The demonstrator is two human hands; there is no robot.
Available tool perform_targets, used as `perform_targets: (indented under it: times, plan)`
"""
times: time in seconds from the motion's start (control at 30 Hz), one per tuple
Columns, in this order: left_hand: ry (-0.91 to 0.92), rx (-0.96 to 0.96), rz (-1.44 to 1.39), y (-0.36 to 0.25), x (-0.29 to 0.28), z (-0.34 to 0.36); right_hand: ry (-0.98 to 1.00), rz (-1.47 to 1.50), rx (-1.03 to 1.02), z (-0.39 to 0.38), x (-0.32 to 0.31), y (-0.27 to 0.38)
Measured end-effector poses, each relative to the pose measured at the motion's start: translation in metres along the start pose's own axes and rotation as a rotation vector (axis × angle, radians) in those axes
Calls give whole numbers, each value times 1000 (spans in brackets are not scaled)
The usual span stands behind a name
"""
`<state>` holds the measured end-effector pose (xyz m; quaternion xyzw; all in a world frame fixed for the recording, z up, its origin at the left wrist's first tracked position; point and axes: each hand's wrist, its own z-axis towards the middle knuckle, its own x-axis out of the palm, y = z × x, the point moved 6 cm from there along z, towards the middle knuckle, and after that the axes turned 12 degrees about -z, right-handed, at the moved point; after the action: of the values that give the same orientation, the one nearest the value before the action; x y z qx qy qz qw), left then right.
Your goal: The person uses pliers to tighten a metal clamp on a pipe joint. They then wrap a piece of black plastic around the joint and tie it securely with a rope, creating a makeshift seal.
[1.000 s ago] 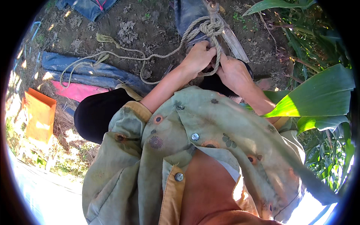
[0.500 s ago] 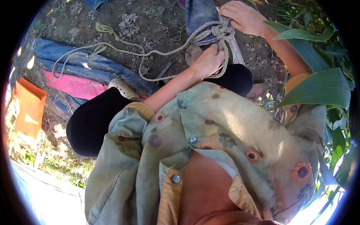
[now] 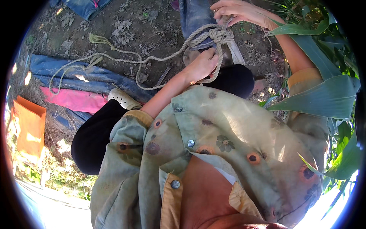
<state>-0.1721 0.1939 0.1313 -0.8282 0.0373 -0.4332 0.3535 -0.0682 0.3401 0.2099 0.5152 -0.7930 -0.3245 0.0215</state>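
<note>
A beige rope [image 3: 158, 58] is tied in a thick knot [image 3: 222, 35] around a dark blue bundle [image 3: 196, 17] at the top. My left hand [image 3: 202, 65] is closed just below the knot, on the rope loop hanging beside it. Above the knot, the fingers of my right hand [image 3: 244, 12] curl round a short strand of rope that rises from it. What lies under those fingers is partly hidden. From the knot, the rope's slack runs left across the soil to a frayed end and a loose loop. A pale flat strip [image 3: 236, 53] hangs under the knot.
Blue cloth [image 3: 76, 70] and pink cloth [image 3: 74, 100] lie at the left, near an orange box-like piece [image 3: 30, 124]. A perforated beige clog [image 3: 122, 99] shows beside my dark-clad knee. Broad green leaves [image 3: 320, 97] cross my right arm. More blue cloth [image 3: 85, 7] lies at the top left.
The fingers of my right hand have shifted and loosened at the top of the knot. My left hand keeps its grip. The whole view has moved slightly.
</note>
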Motion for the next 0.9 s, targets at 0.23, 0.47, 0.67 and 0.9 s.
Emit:
perform_targets:
  times: [0.23,0.47,0.67,0.9]
  plan:
    - [86,260,89,4,-4,7,131,-109,214,6,6,-8]
    - [78,225,129,5,-4,10,190,-101,200,10,10,-3]
    - [101,145,136,0,-3,2,31,33,115,15,12,-20]
    - [143,182,123,0,-3,4,22,439,127,13,14,-31]
